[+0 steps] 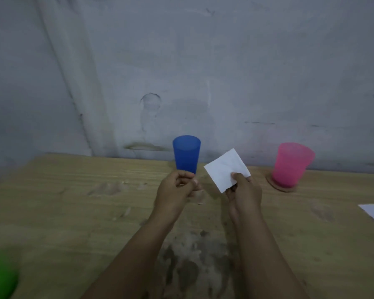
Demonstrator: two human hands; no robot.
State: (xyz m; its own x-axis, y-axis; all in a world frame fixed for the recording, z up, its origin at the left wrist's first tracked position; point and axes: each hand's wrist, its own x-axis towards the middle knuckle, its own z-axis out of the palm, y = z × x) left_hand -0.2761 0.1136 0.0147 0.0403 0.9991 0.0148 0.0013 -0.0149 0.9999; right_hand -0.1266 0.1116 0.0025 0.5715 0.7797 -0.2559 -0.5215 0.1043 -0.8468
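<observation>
Head view: blue cup [186, 154] is gripped low by left hand [175, 190], paper [224, 169] pinched by right hand [244, 195]. Held so low, the cup could be tipped

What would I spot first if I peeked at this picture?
First the bright blue cup in the middle, which the left hand grips at its base, and the white paper square pinched by the right hand just beside it. Then the pink cup, standing on a round coaster further right.
</observation>
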